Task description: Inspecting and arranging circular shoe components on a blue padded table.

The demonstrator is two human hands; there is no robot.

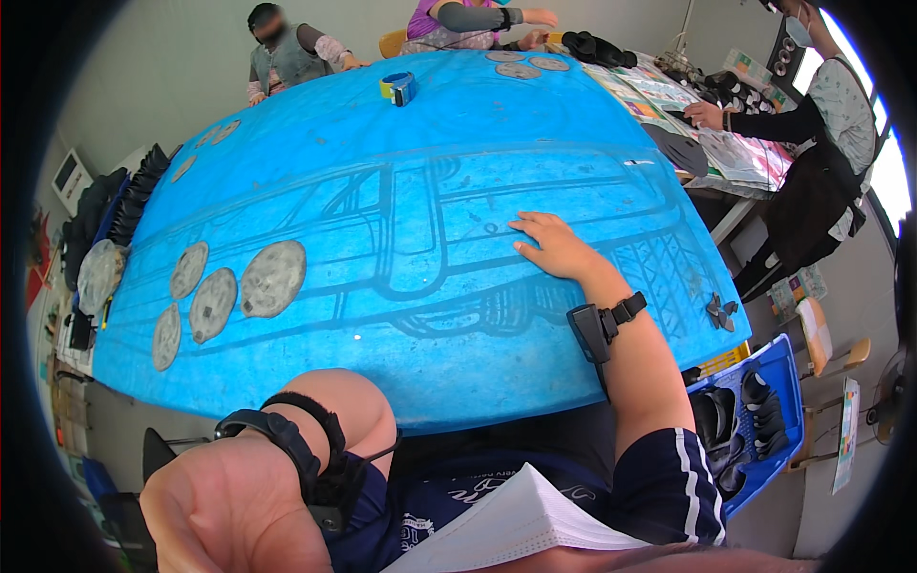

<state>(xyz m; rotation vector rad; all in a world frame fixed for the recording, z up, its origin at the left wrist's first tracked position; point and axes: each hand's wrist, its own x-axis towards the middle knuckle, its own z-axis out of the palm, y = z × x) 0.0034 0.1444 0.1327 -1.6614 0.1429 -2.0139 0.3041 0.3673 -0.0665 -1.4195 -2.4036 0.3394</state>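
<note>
From where I sit, I see the right hand [554,246] lying flat on the blue counter [458,377], toward its right edge, with the thumb and fingers a bit spread. The left hand [229,501] is up close to the camera, off the near edge, palm showing; I can't tell if its fingers are spread or pressed together. Four gray round plates [273,279] lie near the counter's left edge. Small dark bits [721,311] sit at the near right corner, and a yellow and blue thing [403,89] sits near the far edge.
</note>
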